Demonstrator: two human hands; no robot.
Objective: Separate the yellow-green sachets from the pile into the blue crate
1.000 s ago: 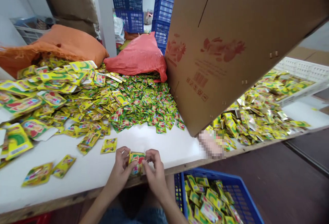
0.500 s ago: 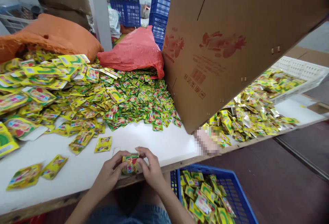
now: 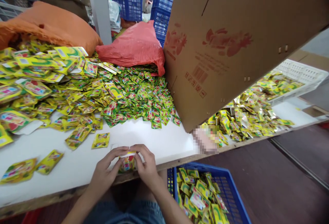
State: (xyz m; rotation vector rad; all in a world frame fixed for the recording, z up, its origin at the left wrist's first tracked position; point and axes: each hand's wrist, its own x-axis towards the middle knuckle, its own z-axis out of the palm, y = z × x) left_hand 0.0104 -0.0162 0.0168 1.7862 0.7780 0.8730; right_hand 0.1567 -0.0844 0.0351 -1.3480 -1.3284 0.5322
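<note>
A small yellow, green and red printed carton (image 3: 127, 164) is held upright at the front edge of the white table (image 3: 149, 141). My left hand (image 3: 109, 164) grips its left side, thumb on the printed face. On the other side, my right hand (image 3: 146, 164) holds it with the thumb on the face and fingers over the top. A pale flap shows under the fingertips of both hands. Just beyond lies a yellow sachet (image 3: 100, 140), with another sachet (image 3: 78, 137) to its left. Two more sachets (image 3: 49, 161) are on the table at the left.
Heaped sachets (image 3: 138, 97) spread from an orange sack (image 3: 59, 25) and a red bag (image 3: 136, 46). Flat cartons (image 3: 38, 70) are piled at left. A large cardboard box (image 3: 218, 70) stands tilted at right. Below the edge, a blue crate (image 3: 235, 196) holds filled packs. A blurred hand (image 3: 205, 140) is beyond.
My fingers have come together over the carton's top, where the pale flap now shows. The view has shifted slightly, so the surroundings sit a little differently.
</note>
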